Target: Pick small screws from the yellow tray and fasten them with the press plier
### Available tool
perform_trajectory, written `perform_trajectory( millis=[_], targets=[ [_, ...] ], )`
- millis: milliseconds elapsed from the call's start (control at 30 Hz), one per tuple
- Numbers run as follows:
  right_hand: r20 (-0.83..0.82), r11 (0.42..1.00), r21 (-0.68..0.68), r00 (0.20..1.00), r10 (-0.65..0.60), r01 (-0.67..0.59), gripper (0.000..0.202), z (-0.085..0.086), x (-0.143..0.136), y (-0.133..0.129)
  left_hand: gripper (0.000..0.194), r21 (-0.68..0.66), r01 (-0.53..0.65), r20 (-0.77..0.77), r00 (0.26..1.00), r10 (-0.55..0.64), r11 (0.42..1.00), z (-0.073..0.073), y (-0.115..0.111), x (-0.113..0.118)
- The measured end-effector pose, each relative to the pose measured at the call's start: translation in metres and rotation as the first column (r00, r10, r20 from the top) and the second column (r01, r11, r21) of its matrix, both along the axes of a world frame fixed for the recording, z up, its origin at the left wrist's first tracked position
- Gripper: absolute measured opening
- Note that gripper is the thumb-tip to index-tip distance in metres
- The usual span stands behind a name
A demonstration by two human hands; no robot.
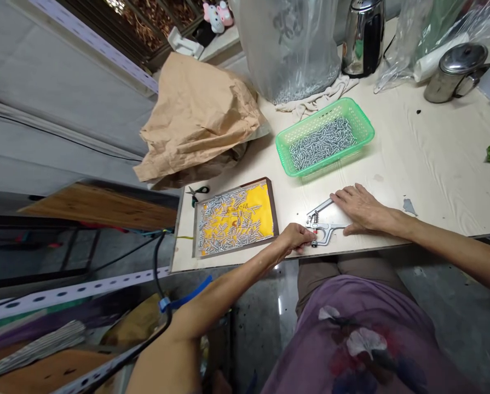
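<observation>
My right hand [357, 209] grips the handles of silver snap pliers [329, 231], fingers over the upper handle and thumb by the lower one. The handles are spread apart, and a spring and a small red part show near the jaw. My left hand [297, 238] is closed in a pinch at the jaw; what its fingertips hold is hidden. Left of it, a shallow tray [274, 210] with a yellow bottom holds many small silver metal pieces [224, 232]. Beyond both hands stands a green plastic basket [283, 156] of similar silver pieces [324, 143].
Scissors [197, 192] lie beside the tray's far left corner. A crumpled brown paper bag [203, 115] stands behind it. Further back are a large clear plastic bag [288, 49], a cloth [327, 98], an electric kettle [363, 38] and a metal pot [454, 74]. The table's near edge borders my lap.
</observation>
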State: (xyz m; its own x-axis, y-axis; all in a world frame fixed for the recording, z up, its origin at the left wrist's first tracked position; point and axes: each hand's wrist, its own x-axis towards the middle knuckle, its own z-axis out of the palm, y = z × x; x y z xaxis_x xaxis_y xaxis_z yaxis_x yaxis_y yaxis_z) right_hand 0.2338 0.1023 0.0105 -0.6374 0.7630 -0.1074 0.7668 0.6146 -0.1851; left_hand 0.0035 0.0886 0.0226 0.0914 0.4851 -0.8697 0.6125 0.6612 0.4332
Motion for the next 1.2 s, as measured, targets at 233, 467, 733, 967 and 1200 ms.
perform_trajectory(
  millis=[233,467,733,967,1200],
  targets=[
    [-0.075,1.0,0.013,0.997,0.008,-0.007,0.075,0.002,-0.002,-0.007,0.038,-0.015,-0.037,-0.012,0.999,0.037,0.999,0.001,-0.004,-0.003],
    [-0.133,0.999,0.028,0.991,-0.011,0.015,0.074,-0.001,-0.004,-0.014,0.022,0.643,0.469,-0.4,0.88,-0.256,0.606,0.006,-0.015,-0.003],
    [-0.11,0.999,0.011,0.993,-0.036,0.038,0.087,0.001,0.002,-0.02,0.065,0.718,0.679,-0.462,0.628,-0.627,0.152,-0.017,0.006,0.034],
    [-0.008,0.997,-0.014,0.997,-0.076,0.076,0.05,0.011,0.005,-0.02,0.071,0.676,0.725,-0.526,0.603,-0.599,0.136,-0.015,0.004,0.038],
    [-0.007,0.984,0.035,0.985,-0.174,0.175,0.035,0.011,-0.004,-0.026,0.037,0.62,0.775,-0.554,0.541,-0.633,0.12,-0.006,0.012,0.049]
  ],
)
